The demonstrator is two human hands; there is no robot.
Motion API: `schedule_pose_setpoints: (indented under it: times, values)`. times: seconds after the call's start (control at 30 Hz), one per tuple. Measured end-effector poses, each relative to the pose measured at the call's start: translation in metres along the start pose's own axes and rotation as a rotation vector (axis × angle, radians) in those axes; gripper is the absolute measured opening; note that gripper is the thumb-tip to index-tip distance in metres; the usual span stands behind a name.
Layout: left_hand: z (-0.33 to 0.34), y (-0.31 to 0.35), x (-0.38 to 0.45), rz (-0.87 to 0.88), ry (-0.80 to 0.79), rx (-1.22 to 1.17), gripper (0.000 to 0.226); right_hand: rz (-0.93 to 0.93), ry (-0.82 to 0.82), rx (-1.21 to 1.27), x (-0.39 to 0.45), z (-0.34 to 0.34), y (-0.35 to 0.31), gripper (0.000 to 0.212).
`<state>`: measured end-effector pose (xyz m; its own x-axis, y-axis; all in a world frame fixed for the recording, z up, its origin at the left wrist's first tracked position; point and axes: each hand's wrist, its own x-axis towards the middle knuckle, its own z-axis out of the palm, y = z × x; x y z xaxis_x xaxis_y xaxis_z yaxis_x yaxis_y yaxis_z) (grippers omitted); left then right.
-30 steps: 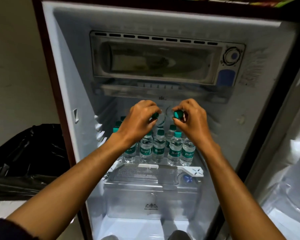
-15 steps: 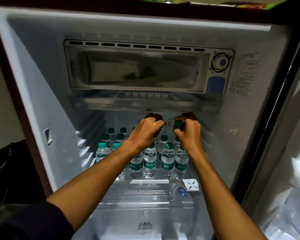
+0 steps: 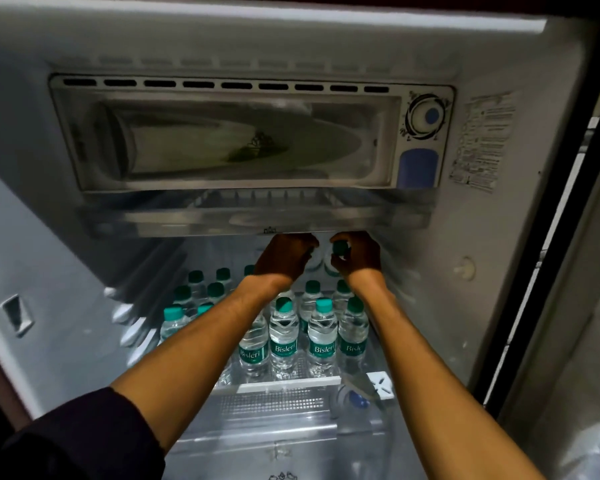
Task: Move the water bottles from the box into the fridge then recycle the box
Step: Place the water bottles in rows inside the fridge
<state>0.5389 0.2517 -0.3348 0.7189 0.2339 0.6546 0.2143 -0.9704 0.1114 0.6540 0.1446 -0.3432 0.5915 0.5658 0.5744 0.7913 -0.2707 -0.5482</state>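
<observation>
Both my arms reach deep into the open fridge. My right hand grips a small water bottle by its green cap, held above the back of the shelf. My left hand is curled round another bottle top that its fingers mostly hide. Below them several clear bottles with green caps and green labels stand in rows on the glass shelf. The box is out of view.
A freezer compartment with a chiller tray hangs just above my hands. A thermostat dial sits to its right. The crisper cover lies under the shelf. The open fridge door stands at the right.
Both hands have pushed further back into the fridge with their bottles, up to the chiller tray's underside. The camera has come closer, and the black bag at the left has left the view.
</observation>
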Motion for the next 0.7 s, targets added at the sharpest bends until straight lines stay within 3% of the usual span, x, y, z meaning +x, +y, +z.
schedule_pose_setpoints:
  times: [0.37, 0.7]
  values:
    - [0.033, -0.032, 0.020, -0.064, -0.251, -0.122, 0.023, 0.101, -0.124, 0.034, 0.023, 0.023, 0.022, 0.025]
    - [0.070, -0.035, 0.022, -0.136, -0.388, -0.122, 0.017, 0.140, -0.325, -0.118, 0.024, 0.035, 0.044, 0.035]
